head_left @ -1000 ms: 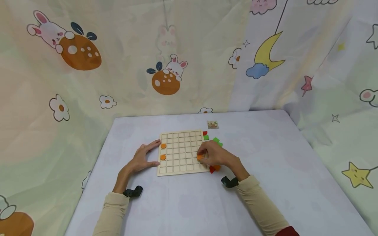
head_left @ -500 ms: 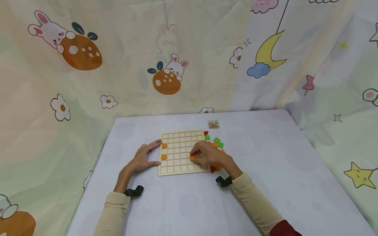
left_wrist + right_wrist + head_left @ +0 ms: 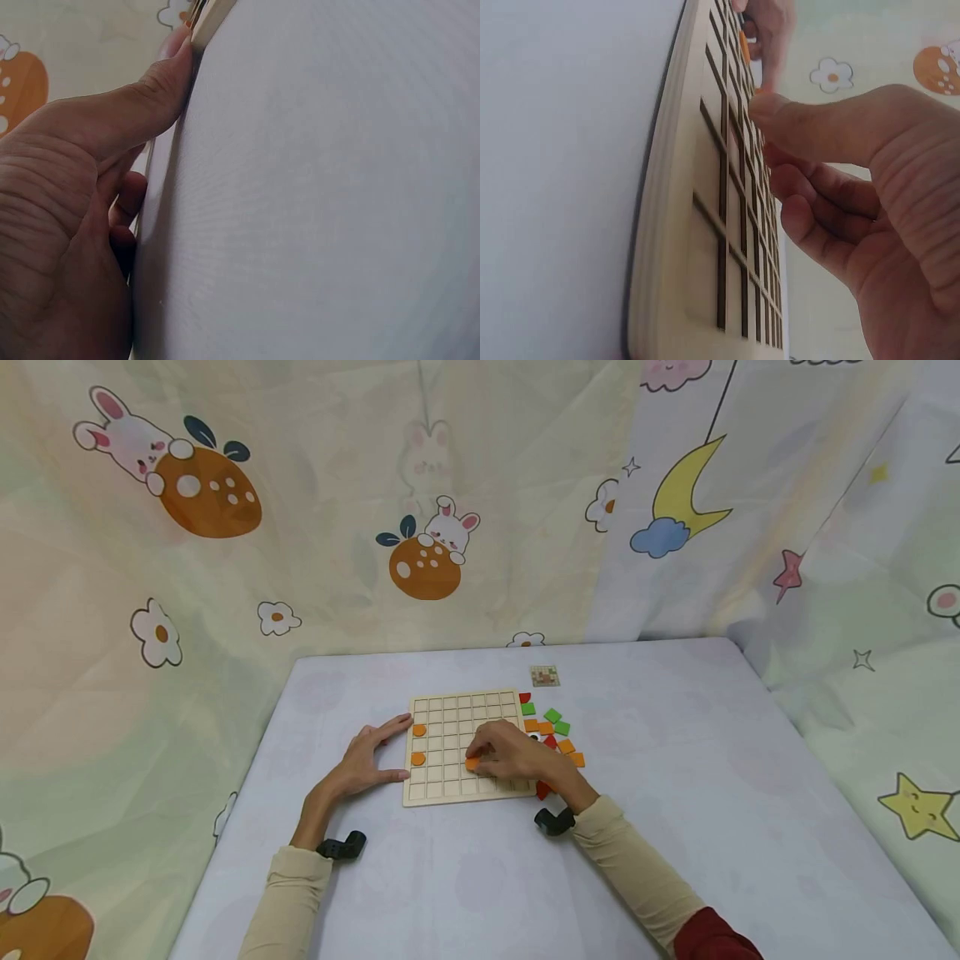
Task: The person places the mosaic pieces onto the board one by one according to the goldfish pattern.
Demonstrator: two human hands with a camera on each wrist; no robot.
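A pale wooden grid board [image 3: 444, 792] lies on the table, its square cells marked by raised lines. Two orange round pieces, an upper one [image 3: 419, 730] and a lower one [image 3: 418, 759], sit in its leftmost column. My left hand [image 3: 356, 764] rests at the board's left edge, thumb and fingers spread and fairly straight; in the left wrist view the thumb [image 3: 161, 90] meets the board's side. Over the middle of the board, my right hand [image 3: 510, 752] pinches another orange piece [image 3: 472, 764] between thumb and fingers. In the right wrist view its fingers are curled low over the grid.
Right of the board lie several loose pieces: green squares [image 3: 552, 715], orange squares [image 3: 566, 747] and red ones [image 3: 543, 791]. A small patterned card [image 3: 544, 676] lies behind the board. A printed cloth [image 3: 330, 568] hangs behind the table [image 3: 450, 877].
My right hand has carried the orange piece leftward from the board's right side to its middle, uncovering more loose pieces. The left hand keeps its place at the edge.
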